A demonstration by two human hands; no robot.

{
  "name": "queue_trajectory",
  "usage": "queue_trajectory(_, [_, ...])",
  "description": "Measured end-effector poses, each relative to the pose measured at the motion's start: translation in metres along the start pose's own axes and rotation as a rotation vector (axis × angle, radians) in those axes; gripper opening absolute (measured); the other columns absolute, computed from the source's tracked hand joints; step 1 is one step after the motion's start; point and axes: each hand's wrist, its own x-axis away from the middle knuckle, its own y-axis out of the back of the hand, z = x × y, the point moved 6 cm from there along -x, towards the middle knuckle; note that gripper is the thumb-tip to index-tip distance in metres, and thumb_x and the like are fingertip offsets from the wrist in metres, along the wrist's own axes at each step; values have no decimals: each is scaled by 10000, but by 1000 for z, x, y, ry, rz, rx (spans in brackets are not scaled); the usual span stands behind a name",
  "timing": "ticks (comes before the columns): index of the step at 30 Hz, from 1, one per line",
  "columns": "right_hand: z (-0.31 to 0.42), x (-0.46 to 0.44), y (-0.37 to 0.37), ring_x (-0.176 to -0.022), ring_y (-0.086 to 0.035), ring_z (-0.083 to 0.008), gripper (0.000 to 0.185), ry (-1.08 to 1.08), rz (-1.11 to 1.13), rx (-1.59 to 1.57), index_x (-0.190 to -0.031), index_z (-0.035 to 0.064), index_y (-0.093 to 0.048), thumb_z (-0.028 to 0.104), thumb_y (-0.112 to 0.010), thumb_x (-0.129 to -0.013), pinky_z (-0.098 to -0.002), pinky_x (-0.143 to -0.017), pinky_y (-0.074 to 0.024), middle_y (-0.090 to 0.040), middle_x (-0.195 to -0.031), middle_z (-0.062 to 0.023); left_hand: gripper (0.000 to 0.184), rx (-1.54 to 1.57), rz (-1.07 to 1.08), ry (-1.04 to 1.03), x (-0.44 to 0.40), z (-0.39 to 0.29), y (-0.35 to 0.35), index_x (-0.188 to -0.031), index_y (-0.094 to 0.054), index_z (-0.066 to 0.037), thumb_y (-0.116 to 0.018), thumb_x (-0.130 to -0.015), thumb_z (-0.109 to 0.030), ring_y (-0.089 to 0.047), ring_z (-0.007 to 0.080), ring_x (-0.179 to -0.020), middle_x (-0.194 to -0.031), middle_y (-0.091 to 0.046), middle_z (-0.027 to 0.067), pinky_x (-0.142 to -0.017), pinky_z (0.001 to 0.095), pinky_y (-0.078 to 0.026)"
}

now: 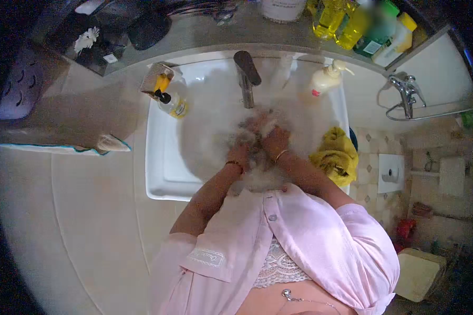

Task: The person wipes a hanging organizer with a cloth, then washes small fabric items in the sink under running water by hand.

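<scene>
Both of my hands are down in the white sink point(160, 191), close together just below the spout of the dark faucet point(247, 76). My left hand point(240, 151) has a dark bracelet at its wrist; my right hand point(275, 142) wears a thin light-coloured one. The area around the fingers is hazy and smeared, and whether anything lies between them cannot be made out. A yellow cloth point(335, 157) hangs over the sink's right rim, beside my right forearm. Up at the left rim stands a clear bottle with a black top point(174, 106).
A cream pump bottle point(327, 80) stands at the sink's upper right corner. A small holder point(155, 79) sits at the upper left. Along the back shelf point(205, 39) are a white tub point(282, 9), yellow bottles point(328, 21) and a green bottle point(374, 37). A wall-mounted shower tap point(406, 93) is on the right.
</scene>
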Motion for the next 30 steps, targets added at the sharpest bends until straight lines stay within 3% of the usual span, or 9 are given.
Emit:
queue_trajectory(3, [-23,-30,-100,-956,-507,-368,413,261,137,309,-1050,6,-541,288,-540,-748,-503,-894,-333,-543,-1027,-182,570,1246,-78,173,-35,42,-53,-1277,-359,-113,-497,-807,-405,-437,327,-1110,-1231,-458,116,-928,467,-347])
queue_trajectory(4, [-19,-28,-115,-945,-511,-365,405,349,176,410,-1041,6,-542,279,-542,-742,-504,-888,-336,-548,-1011,-178,550,1218,-85,176,-28,43,-37,-1255,-379,-104,-499,-808,-402,-447,317,-1094,-1211,-468,119,-917,459,-354])
queue_trajectory(7, [73,35,-22,-1062,-447,-352,443,571,-699,-74,-1070,62,-550,397,-508,-784,-515,-970,-249,-514,-1126,-184,497,954,-92,168,-21,40,7,-1187,-440,-78,-504,-810,-395,-475,289,-1044,-1150,-500,127,-883,437,-377])
queue_trajectory(11, [96,38,-2,-872,-549,-344,304,692,-400,-207,-854,76,-596,361,-533,-772,-491,-814,-396,-591,-879,-151,445,185,22,213,5,-5,108,-1096,-521,-43,-511,-812,-385,-512,250,-978,-1069,-543,138,-839,407,-407])
queue_trajectory(16, [109,32,38,-823,-576,-321,276,950,-387,8,-798,64,-605,327,-526,-770,-482,-741,-436,-596,-792,-140,449,1778,-357,-218,-12,33,46,-1123,-497,-59,-527,-804,-374,-483,249,-1022,-1106,-535,120,-832,420,-405])
queue_trajectory(21, [29,-46,-16,-1016,-453,-347,421,504,-263,57,-1032,77,-522,396,-539,-757,-520,-839,-360,-501,-1046,-164,523,1254,-332,169,3,66,47,-1197,-432,-94,-540,-784,-398,-437,289,-1077,-1141,-507,138,-871,447,-371])
queue_trajectory(25, [25,-9,-7,-1128,-373,-356,564,786,-479,366,-1205,86,-446,429,-530,-765,-548,-893,-306,-423,-1213,-176,595,500,-345,249,10,51,32,-1256,-380,-123,-550,-768,-417,-400,321,-1121,-1170,-485,153,-903,469,-344])
queue_trajectory(28, [30,8,-1,-1158,-343,-355,652,927,-299,343,-1294,69,-346,427,-519,-776,-569,-929,-248,-360,-1269,-206,653,153,-282,240,14,30,28,-1301,-340,-144,-558,-756,-431,-373,346,-1154,-1191,-468,165,-927,485,-324])
queue_trajectory(30, [20,-10,-2,-1179,-321,-363,649,436,306,464,-1313,78,-303,407,-504,-792,-568,-913,-278,-372,-1267,-179,655,163,-40,210,0,29,15,-1296,-346,-133,-555,-751,-428,-363,343,-1160,-1200,-460,171,-921,485,-326])
